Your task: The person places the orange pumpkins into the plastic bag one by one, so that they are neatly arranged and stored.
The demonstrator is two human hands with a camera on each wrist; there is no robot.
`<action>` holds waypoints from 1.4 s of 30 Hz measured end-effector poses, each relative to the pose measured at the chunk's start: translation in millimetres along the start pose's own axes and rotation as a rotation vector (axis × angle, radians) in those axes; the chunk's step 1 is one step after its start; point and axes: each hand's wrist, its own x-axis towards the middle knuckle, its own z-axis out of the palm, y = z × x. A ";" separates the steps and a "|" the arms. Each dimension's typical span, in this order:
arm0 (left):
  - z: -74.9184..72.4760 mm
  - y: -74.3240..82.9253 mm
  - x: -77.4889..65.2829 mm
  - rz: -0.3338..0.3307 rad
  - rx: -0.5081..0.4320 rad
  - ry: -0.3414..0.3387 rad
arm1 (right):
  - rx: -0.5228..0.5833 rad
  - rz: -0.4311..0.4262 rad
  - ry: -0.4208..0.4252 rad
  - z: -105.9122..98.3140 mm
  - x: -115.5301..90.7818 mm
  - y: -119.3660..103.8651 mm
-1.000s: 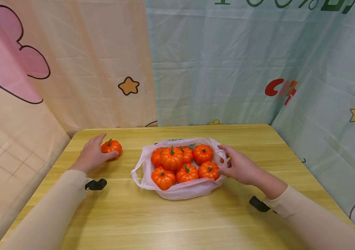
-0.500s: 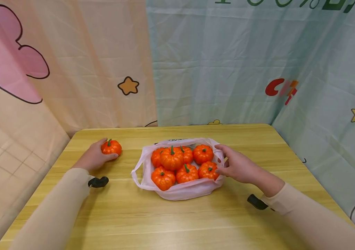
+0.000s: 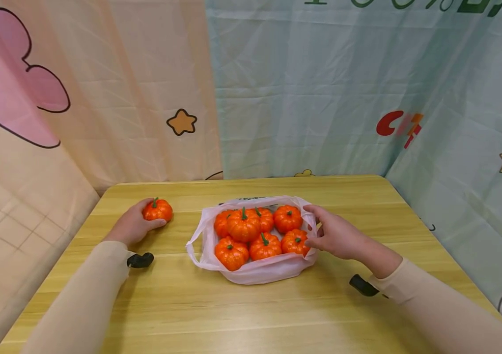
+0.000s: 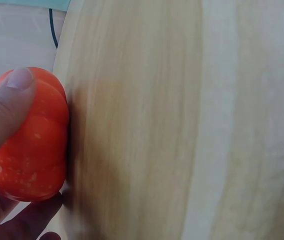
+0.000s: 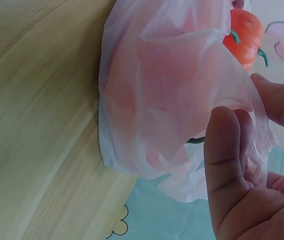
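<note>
At the table's left, my left hand (image 3: 129, 225) grips a small orange pumpkin (image 3: 159, 210) with a green stem. The left wrist view shows the thumb on one side of this pumpkin (image 4: 39, 135) and fingers against the other; it sits at the tabletop. Mid-table stands a white translucent plastic bag (image 3: 268, 271), its mouth spread wide around several similar pumpkins (image 3: 244, 225). My right hand (image 3: 341, 237) holds the bag's right rim. In the right wrist view, the bag's thin film (image 5: 167, 75) passes between the fingers and thumb.
The light wooden table (image 3: 251, 314) reaches back to a printed cloth curtain (image 3: 299, 98). More curtain flanks it on both sides. A loop handle (image 3: 194, 250) of the bag sticks out to the left. Black straps (image 3: 363, 285) hang under both wrists.
My left hand has closed its fingers and thumb around the lone pumpkin, which has stayed in place. The right hand shifted slightly left at the bag's rim.
</note>
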 end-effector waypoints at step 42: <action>3.3 -1.1 0.3 -0.004 -0.011 0.019 | 0.007 0.013 0.000 1.2 1.2 0.5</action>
